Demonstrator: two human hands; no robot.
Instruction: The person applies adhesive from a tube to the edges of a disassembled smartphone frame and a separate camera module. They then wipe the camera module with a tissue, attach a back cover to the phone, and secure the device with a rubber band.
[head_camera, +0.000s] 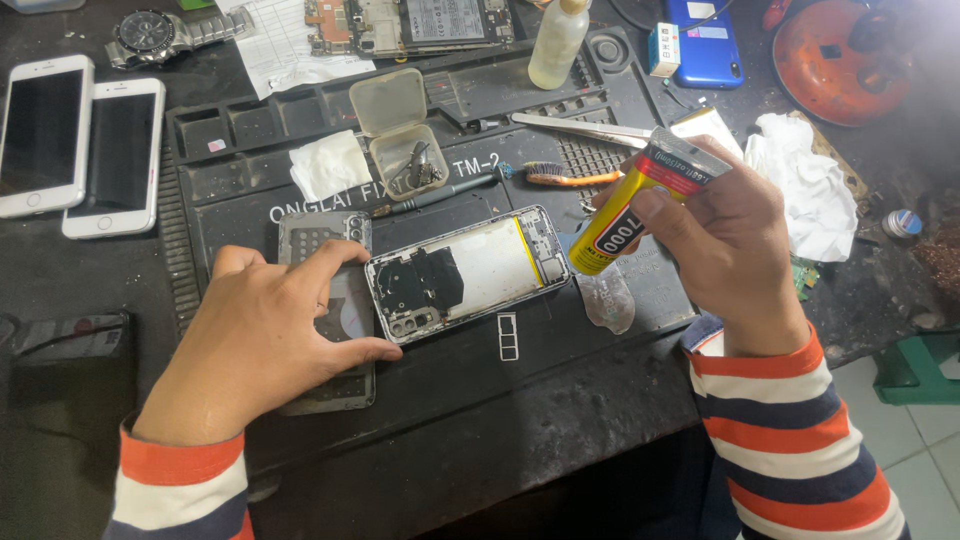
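Left hand (262, 335) covers most of grey back cover (330, 300); far circuit board (410, 25) cropped; small box's (412, 160) contents perhaps screws.

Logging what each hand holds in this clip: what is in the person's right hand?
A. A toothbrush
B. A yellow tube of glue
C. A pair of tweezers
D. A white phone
B: the right hand grips a yellow tube of glue, tip pointing down towards the opened phone, while the toothbrush and tweezers lie on the work mat.
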